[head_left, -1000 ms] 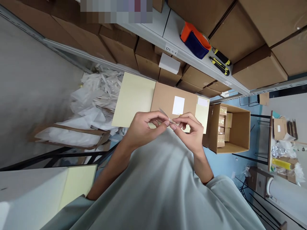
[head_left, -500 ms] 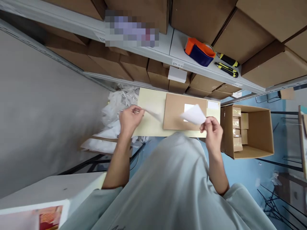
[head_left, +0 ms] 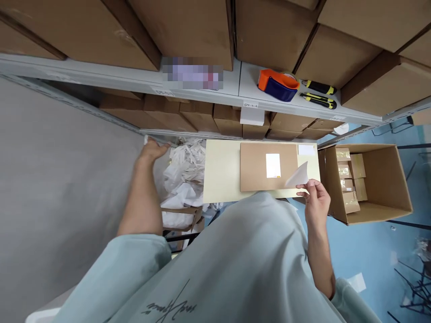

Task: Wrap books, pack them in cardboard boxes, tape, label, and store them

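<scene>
My right hand (head_left: 316, 202) pinches a thin white slip of paper (head_left: 298, 176) by its lower right corner, over the right end of a flat brown carton (head_left: 252, 168). A white label (head_left: 273, 166) lies on the carton, which rests on a pale yellow board (head_left: 222, 170). A smaller white paper (head_left: 306, 150) is at the board's upper right corner. My left hand (head_left: 153, 149) is stretched out at the far left, beyond the board, near the shelf's lower rail. Its thumb and fingers are apart; something small and white shows at its fingertips, too small to make out.
White paper and plastic waste (head_left: 183, 170) is heaped left of the board. An open carton (head_left: 380, 184) holding small boxes stands at the right. Across the top, a shelf (head_left: 249, 85) bears brown boxes, an orange-blue tape dispenser (head_left: 278, 85) and black-yellow cutters (head_left: 319, 94).
My left hand has moved left and up, away from the board, and its fingers have spread. My right hand and its paper have shifted slightly right and down, baring the label. The view has shifted.
</scene>
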The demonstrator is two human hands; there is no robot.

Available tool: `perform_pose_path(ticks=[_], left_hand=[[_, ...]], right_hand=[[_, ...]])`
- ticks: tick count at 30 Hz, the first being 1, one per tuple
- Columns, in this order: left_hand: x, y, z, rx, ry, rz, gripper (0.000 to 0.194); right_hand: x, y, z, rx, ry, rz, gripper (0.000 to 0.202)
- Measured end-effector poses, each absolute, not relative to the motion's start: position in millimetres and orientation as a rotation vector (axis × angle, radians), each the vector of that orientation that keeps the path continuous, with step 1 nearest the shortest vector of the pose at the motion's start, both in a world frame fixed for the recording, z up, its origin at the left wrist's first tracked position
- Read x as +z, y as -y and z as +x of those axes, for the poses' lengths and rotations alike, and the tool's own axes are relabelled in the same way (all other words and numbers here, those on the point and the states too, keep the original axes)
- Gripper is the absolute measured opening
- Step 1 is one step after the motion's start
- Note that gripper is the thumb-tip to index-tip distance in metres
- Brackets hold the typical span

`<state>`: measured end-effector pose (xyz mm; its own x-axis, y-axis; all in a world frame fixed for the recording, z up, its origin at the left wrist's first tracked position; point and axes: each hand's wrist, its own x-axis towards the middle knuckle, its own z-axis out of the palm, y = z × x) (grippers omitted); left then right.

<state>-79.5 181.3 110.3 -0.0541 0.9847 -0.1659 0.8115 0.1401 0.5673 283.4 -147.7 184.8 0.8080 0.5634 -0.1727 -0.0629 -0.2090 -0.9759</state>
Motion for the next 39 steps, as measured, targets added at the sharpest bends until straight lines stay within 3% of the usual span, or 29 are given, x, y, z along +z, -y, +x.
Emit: perform_pose_path(ticks=[4,9,13,17,20,26,29,39], left_hand=[[88.9,-135.5,10.7,0.500,-1.577,1.513,0.026],[102.5,-6.8,118.5,0.580,-0.760,0.892,0.051],[118.2,31.1,146.1,0.816,-0.785,0.551,0.045],[111.5,26.6,151.0,0.891,-0.901,0.452,0.044],[104.7,27.4,155.3,0.921,-0.965,0.419,0.043],[107.1,40.3,165.0,0.913,-1.022,0.520,0.042],[110.2,46.8,170.5,0.891,-1.046,0.602,0.043],[97.1,72.6,185.1,0.932,-1.197,0.707,0.037]], right_hand=[[177.6,133.7,281.7,0.443,0.601,-1.767,0.033],[162.1,114.5,287.1,0.084,1.369,-1.869,0.017],[142.1,108.4,290.7,-0.027,1.883,-1.836,0.015],[127.9,111.5,294.8,0.175,1.992,-1.800,0.020],[124.3,114.6,304.2,0.519,1.825,-1.739,0.022],[117.7,101.6,340.4,1.129,0.719,-1.793,0.043],[114.0,93.7,349.3,1.340,0.421,-1.707,0.050],[113.3,104.2,358.4,1.419,0.282,-1.575,0.036]])
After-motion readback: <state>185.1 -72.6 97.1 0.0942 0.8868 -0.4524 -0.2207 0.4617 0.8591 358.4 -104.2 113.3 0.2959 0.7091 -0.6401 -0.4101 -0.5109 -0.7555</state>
